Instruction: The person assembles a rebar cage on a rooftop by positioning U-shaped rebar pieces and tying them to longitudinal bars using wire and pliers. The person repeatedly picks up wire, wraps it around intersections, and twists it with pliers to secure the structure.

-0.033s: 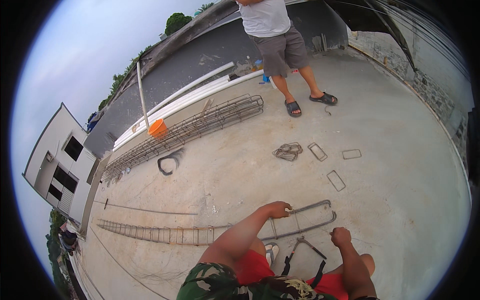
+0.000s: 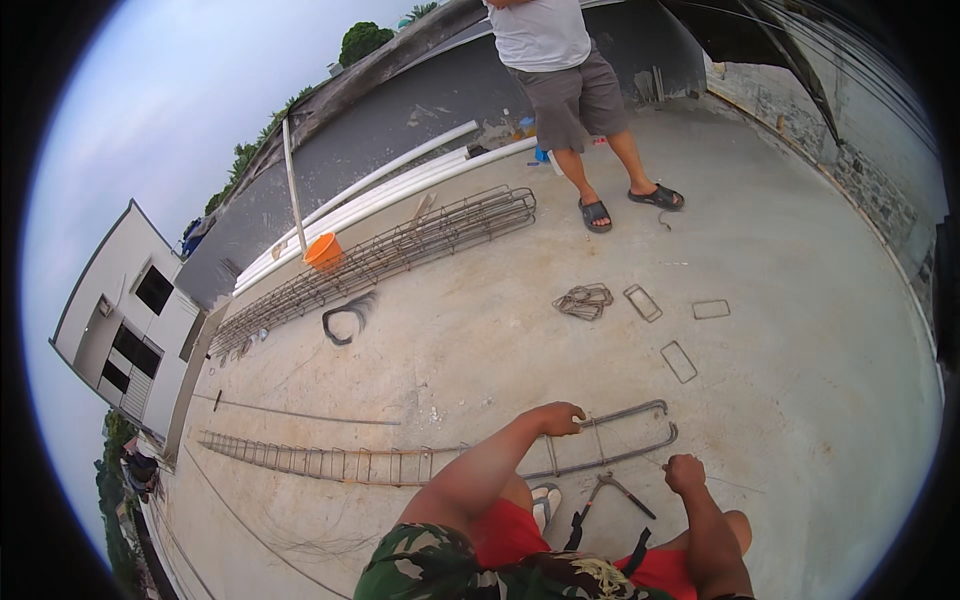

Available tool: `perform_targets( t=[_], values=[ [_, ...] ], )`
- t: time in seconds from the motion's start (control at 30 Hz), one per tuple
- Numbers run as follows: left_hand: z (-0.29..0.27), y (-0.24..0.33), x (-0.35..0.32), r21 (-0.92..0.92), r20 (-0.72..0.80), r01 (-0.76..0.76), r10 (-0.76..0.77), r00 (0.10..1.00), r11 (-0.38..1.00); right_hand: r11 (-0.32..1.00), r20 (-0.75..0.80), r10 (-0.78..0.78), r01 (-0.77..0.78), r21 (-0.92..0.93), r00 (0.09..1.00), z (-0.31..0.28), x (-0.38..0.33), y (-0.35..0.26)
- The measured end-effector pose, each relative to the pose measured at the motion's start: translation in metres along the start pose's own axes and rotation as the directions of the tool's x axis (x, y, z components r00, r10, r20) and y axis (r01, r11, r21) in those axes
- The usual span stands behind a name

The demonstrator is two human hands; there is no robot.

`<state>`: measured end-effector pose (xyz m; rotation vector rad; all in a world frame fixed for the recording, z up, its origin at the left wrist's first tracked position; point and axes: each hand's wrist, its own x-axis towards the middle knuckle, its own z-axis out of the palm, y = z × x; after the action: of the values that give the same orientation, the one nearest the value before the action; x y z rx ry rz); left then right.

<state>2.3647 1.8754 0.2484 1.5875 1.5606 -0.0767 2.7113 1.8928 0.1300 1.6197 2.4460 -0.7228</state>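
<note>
The left hand (image 2: 562, 418) reaches across the body, forearm slanting up and rightward, wrist bent so the fingers curl down at the far rod of the steel cage (image 2: 600, 464). Whether they clamp it, I cannot tell: the back of the hand covers the contact. The right hand (image 2: 685, 474) stands upright on a near-vertical forearm, fingers folded into a fist, just off the cage's hooked end; anything pinched inside is too fine to make out. The pincers (image 2: 632, 498) lie nearer the body, left of that fist. The left forearm hides a stretch of the cage, which runs on leftward beyond it. Past the grip, a bystander (image 2: 565, 90) is cut off at the chest.
</note>
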Motion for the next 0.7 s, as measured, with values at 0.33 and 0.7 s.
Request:
perform_targets(
  t=[0.33,0.7],
  values=[
    [-0.001,-0.016,-0.039,-0.300,0.069,0.215,-0.204,0.977,0.929,0.948,0.015,-0.153,0.143,0.284,0.988,-0.019,-0.009,0.004],
    [-0.004,-0.010,-0.041,-0.246,0.057,0.264,-0.258,0.965,0.933,0.936,0.035,-0.305,0.293,0.195,0.952,0.008,-0.012,0.050]
  ],
)
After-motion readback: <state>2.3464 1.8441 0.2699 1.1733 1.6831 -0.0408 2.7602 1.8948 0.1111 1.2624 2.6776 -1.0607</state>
